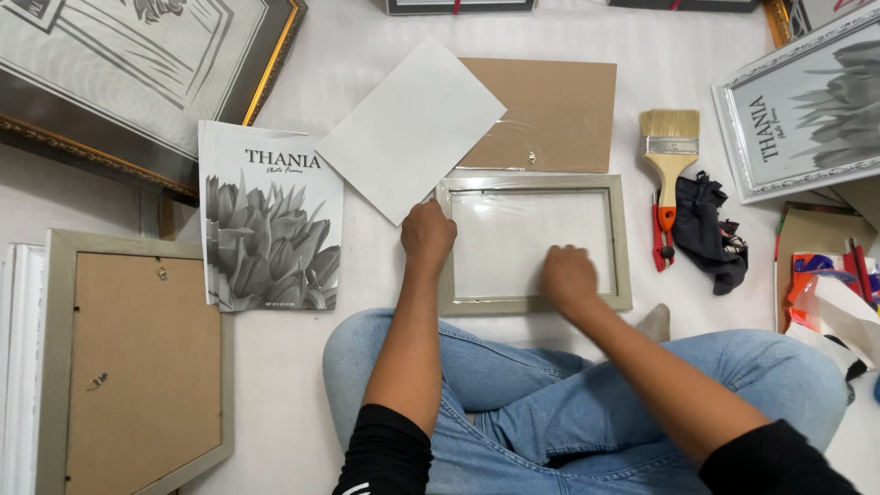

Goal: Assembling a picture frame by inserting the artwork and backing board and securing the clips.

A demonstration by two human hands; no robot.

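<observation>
Currently, the left hand (427,236) rests on the left rail of a grey-beige picture frame (623,240) that lies flat on the white surface directly ahead of the crossed legs in blue jeans (513,403). Its fingers are curled over the rail near the upper left corner; whether they grip the rail or only press on it cannot be told. The right hand (568,277) lies knuckles up on the glass pane (513,229) inside the frame, near the lower right of the opening, fingers bent down onto the pane; it appears to press rather than grasp. Just beyond the left hand, a white sheet (412,128) lies tilted, its lower corner almost touching the frame's upper left corner. Beyond both hands, a brown backing board (559,110) lies flat, touching the frame's far rail and partly covered by the white sheet. To the left of the left hand lies a printed insert sheet (270,220) showing grey flowers. Further left and nearer the person lies another frame, face down (137,357), with its brown back up. To the right of the right hand, a paintbrush (669,156) with pale bristles and an orange-tipped wooden handle lies beside a crumpled black cloth (710,229).
</observation>
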